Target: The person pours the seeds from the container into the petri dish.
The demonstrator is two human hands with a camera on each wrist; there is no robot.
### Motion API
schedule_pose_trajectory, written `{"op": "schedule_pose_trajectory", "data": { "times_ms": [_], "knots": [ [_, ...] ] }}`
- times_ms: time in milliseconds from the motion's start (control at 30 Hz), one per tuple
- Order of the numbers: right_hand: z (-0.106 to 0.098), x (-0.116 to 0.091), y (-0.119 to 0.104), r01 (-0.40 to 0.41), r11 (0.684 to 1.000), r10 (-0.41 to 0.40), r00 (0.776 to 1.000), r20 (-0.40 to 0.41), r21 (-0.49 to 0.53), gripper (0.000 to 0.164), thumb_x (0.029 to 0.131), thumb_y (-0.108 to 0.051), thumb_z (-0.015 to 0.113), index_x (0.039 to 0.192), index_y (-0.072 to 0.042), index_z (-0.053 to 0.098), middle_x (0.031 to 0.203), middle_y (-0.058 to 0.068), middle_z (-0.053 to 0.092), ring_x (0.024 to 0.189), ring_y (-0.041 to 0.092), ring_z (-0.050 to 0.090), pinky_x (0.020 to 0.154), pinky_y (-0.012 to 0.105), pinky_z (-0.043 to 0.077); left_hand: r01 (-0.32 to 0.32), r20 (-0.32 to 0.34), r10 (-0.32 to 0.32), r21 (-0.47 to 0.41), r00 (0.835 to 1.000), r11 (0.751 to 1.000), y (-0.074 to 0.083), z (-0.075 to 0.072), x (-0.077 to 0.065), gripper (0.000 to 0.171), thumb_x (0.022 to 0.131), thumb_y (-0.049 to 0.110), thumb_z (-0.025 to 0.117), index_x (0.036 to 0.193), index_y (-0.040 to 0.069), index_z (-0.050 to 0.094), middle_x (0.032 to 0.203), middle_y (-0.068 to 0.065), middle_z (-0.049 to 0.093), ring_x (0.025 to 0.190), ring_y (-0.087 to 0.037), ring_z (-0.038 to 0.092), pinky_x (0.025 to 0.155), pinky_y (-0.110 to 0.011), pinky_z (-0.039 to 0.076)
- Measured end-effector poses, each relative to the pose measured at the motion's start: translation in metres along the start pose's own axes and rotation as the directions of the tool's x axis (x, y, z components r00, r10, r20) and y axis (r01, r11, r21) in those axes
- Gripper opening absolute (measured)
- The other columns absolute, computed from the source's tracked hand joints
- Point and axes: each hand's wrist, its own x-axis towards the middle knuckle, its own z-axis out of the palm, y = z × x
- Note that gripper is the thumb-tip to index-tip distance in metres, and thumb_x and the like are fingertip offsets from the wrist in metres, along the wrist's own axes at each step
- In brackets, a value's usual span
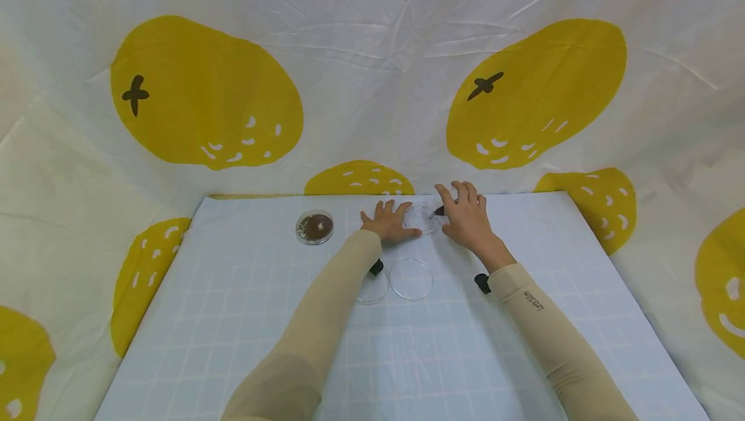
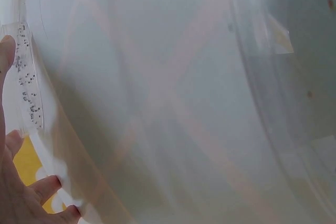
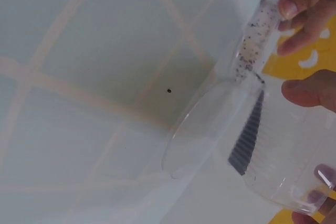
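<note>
At the table's far side, my left hand [image 1: 391, 222] holds a clear petri dish [image 1: 420, 219] between thumb and index finger, the other fingers spread. Small dark specks lie in this dish, seen edge-on in the left wrist view. My right hand [image 1: 467, 215] grips a clear cup-like container [image 3: 294, 156], tilted with its rim beside the speckled dish. Inside the container is a dark, ribbed-looking wedge [image 3: 247, 135] that tapers toward the rim; what it is made of I cannot tell. One dark speck [image 3: 169, 91] lies on the cloth.
Left of my left hand stands a petri dish of brown, soil-like material [image 1: 315, 227] with white bits. Two clear round dishes or lids [image 1: 411, 279] lie nearer me, one partly behind the left wrist. Behind the table's far edge hangs a fruit-printed curtain [image 1: 372, 104].
</note>
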Motion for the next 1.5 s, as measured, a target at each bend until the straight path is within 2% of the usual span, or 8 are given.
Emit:
{"op": "schedule_pose_trajectory", "data": {
  "times_ms": [367, 1500],
  "knots": [
    [0.0000, -0.0001, 0.0007, 0.000, 1.000, 0.000, 1.000, 0.000, 0.003, 0.094, 0.077, -0.015, 0.087, 0.153, -0.013, 0.032, 0.152, 0.027, 0.025, 0.140, 0.048, 0.016, 0.105, 0.067, 0.023, 0.006, -0.002, -0.006, 0.015, 1.000, 1.000, 0.0036, -0.0022, -0.0042, 0.086, 0.089, 0.074, 0.052, 0.160, 0.039, 0.018, 0.166, -0.008, 0.013, 0.151, -0.036, 0.004, 0.109, -0.074, 0.007],
    [-0.0010, -0.0010, -0.0001, 0.015, 0.999, -0.014, 1.000, -0.023, 0.039, 0.095, 0.076, -0.015, 0.087, 0.153, -0.013, 0.032, 0.151, 0.028, 0.026, 0.139, 0.049, 0.019, 0.103, 0.069, 0.024, -0.009, -0.004, 0.009, -0.007, 1.000, 1.000, -0.0012, 0.0009, 0.0019, 0.086, 0.089, 0.074, 0.053, 0.160, 0.040, 0.018, 0.166, -0.008, 0.012, 0.151, -0.035, 0.003, 0.109, -0.074, 0.005]
  ]
}}
